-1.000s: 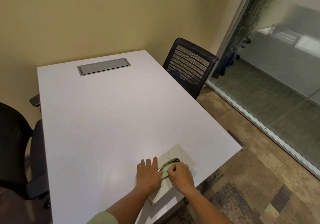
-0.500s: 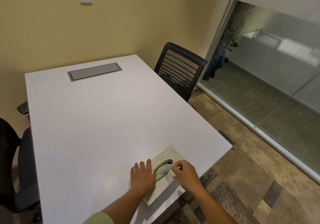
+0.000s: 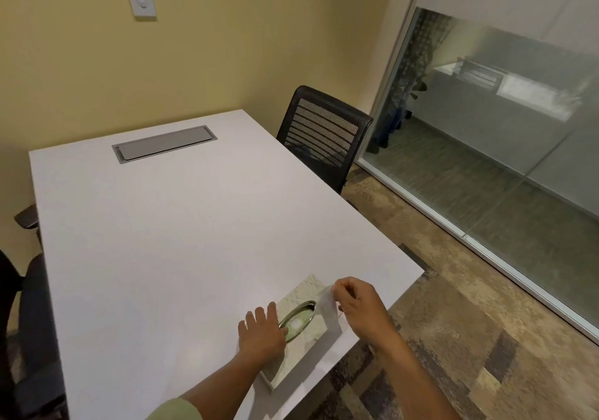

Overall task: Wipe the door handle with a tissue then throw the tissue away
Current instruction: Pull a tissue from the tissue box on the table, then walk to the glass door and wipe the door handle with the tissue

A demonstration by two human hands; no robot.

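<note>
Left hand (image 3: 262, 333) lies flat, fingers apart, on tissue box (image 3: 303, 329), hiding its near-left part; right hand (image 3: 358, 304) pinches tissue (image 3: 329, 311) w/ fingertips, on tabletop (image 3: 168, 241).

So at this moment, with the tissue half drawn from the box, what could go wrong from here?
The tissue is pinched thinly by the right hand at one edge, so it may tear or drag a second sheet out. The tissue box sits near the table edge; if the left hand eases off, the pull could slide it toward the drop. No door handle or bin is visible, so both must be found.
</note>
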